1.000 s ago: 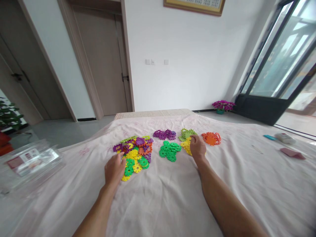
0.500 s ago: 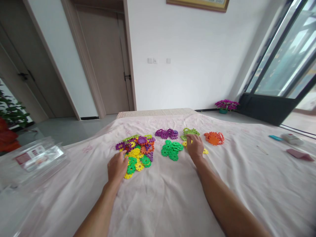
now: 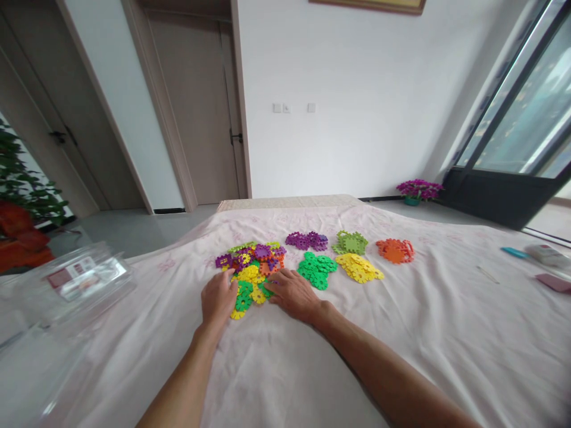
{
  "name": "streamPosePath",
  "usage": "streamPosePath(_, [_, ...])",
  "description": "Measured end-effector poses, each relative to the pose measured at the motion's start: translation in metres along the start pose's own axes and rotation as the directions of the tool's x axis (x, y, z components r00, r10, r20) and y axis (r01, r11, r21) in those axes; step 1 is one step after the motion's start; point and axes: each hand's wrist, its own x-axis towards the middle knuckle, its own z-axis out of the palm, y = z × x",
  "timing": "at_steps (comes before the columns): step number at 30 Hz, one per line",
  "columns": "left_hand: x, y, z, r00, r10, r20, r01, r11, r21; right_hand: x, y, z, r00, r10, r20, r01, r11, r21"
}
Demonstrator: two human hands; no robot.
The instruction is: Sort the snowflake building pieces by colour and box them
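A mixed pile of plastic snowflake building pieces (image 3: 250, 273) in purple, yellow, green and orange lies on the pink-white cloth. My left hand (image 3: 218, 297) rests against the pile's left edge, fingers loosely curved and apart. From the right, my right hand (image 3: 294, 294) reaches onto the pile with its fingers spread over green pieces; its fingertips are partly hidden. Sorted by colour, further heaps lie to the right: purple pieces (image 3: 307, 240), green pieces (image 3: 317, 269), light green pieces (image 3: 350, 243), yellow pieces (image 3: 359, 268) and orange pieces (image 3: 395, 251).
Clear plastic packaging (image 3: 84, 282) lies at the left of the cloth (image 3: 285, 368). At the far right are a blue item (image 3: 514, 252), a clear packet (image 3: 545, 254) and a dark pink item (image 3: 554, 282). A thin stick (image 3: 488, 274) lies nearby.
My right hand has moved left from the yellow heap to the mixed pile, leaving the yellow heap in full view. My left hand stays by the pile. The camera view has shifted slightly.
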Motion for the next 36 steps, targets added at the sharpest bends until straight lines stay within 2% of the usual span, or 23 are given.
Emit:
streamPosePath(11, [0.0,0.0,0.0,1.0,-0.013,0.015,0.013,1.0,0.001,-0.005,0.005,0.004,0.997,-0.013,-0.078,0.017,0.998,0.053])
streamPosePath(17, [0.0,0.001,-0.001,0.999,-0.022,0.023,0.022,1.0,0.0,-0.007,0.002,0.002,0.997,-0.054,-0.046,0.058,0.995,0.08])
streamPosePath(20, [0.0,0.001,-0.002,1.0,-0.019,0.024,0.019,1.0,-0.002,-0.008,0.004,0.004,0.993,-0.054,-0.109,0.067,0.991,0.119])
streamPosePath(22, [0.0,0.001,-0.002,0.999,-0.021,0.024,0.021,1.0,0.002,-0.008,0.009,0.007,0.985,0.02,-0.172,0.005,0.99,0.144])
streamPosePath(25, [0.001,0.0,-0.001,1.0,-0.019,0.022,0.019,1.0,0.01,-0.01,0.021,0.009,0.936,0.227,-0.27,-0.181,0.966,0.187])
streamPosePath(30, [0.0,-0.001,0.0,1.0,-0.016,0.025,0.016,1.0,-0.001,-0.019,0.051,0.004,0.775,0.484,-0.407,-0.414,0.875,0.251])
streamPosePath(33, [0.0,0.0,0.0,1.0,-0.019,0.023,0.019,1.0,0.0,-0.026,0.067,-0.001,0.693,0.554,-0.461,-0.521,0.827,0.211])
streamPosePath(35, [0.0,0.001,-0.001,1.0,-0.015,0.019,0.015,1.0,0.002,-0.03,0.072,-0.004,0.679,0.555,-0.481,-0.558,0.815,0.154])
streamPosePath(36, [0.0,0.001,-0.001,1.0,-0.015,0.019,0.015,1.0,0.004,-0.03,0.072,-0.005,0.69,0.54,-0.482,-0.553,0.823,0.13])
